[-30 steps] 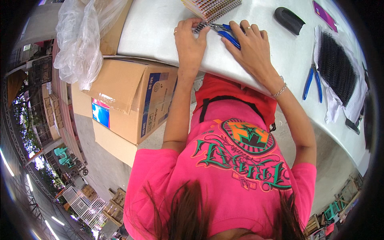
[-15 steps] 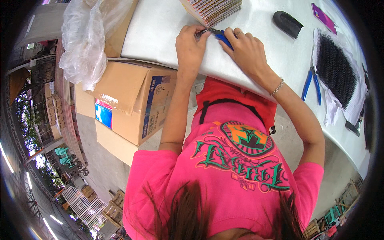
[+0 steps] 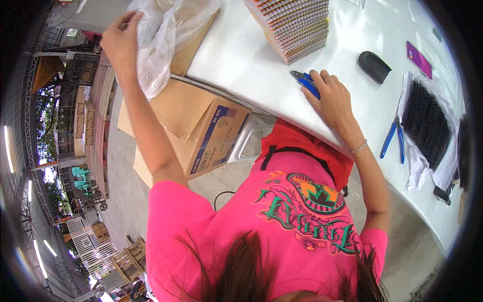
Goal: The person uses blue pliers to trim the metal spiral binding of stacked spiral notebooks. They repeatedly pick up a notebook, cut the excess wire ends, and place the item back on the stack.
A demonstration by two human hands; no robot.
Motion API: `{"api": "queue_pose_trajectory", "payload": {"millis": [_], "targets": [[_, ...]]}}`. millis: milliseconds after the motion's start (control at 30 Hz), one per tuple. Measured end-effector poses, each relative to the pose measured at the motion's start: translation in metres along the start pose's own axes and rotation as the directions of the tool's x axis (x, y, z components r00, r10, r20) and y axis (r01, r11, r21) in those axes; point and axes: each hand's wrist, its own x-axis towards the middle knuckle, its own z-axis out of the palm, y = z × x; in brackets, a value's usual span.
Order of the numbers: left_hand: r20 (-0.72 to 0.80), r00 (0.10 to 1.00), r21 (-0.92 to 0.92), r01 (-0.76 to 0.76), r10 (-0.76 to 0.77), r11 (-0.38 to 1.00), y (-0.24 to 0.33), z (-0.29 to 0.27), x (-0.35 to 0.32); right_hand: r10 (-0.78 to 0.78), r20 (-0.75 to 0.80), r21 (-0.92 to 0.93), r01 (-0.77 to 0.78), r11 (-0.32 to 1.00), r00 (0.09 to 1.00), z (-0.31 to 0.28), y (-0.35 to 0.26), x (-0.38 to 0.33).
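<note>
My right hand point(image 3: 330, 98) rests on the white table, wrapped round blue-handled cutting pliers point(image 3: 311, 86) whose jaws point left. Just beyond the jaws stands a stack of spiral-bound notebooks point(image 3: 297, 30), their coil edges facing me. Far to the left, my left hand point(image 3: 121, 44) is raised past the table's edge, its fingers curled together beside a clear plastic bag point(image 3: 156, 55). Whether those fingertips pinch the bag or some small piece is too unclear to tell.
An open cardboard box point(image 3: 216, 133) stands below the table's left edge. On the right of the white table point(image 3: 241, 60) lie a black curved holder point(image 3: 374, 67), a purple notebook point(image 3: 419, 59), a second pair of blue-handled pliers point(image 3: 393, 138) and black spiral coils point(image 3: 427, 118) on white sheets.
My left hand has left the notebook stack and pliers and swung far left to the plastic bag. A dark coil piece seen at its fingertips no longer shows. The right hand still grips the pliers.
</note>
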Motion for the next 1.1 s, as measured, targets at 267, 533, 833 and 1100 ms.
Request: {"api": "queue_pose_trajectory", "payload": {"millis": [267,533,833,1100], "targets": [[-0.076,0.934,0.358,-0.301,0.349,0.884,-0.008,0.003,0.092,0.164,0.011,0.348,-0.158,0.924,0.986,-0.020,0.006,0.002],[0.361,0.910,-0.713,0.128,0.205,0.689,0.114,0.042,0.054,0.186,-0.525,0.309,-0.017,0.951,0.831,-0.066,-0.036,0.036],[0.436,0.878,-0.875,0.362,0.199,0.321,0.156,0.085,0.013,0.025,-0.745,0.224,0.215,0.951,0.667,-0.072,-0.078,0.092],[0.274,0.956,-0.948,0.251,0.104,0.194,0.159,0.113,0.004,-0.009,-0.773,0.177,0.229,0.957,0.634,-0.063,-0.079,0.102]]}}
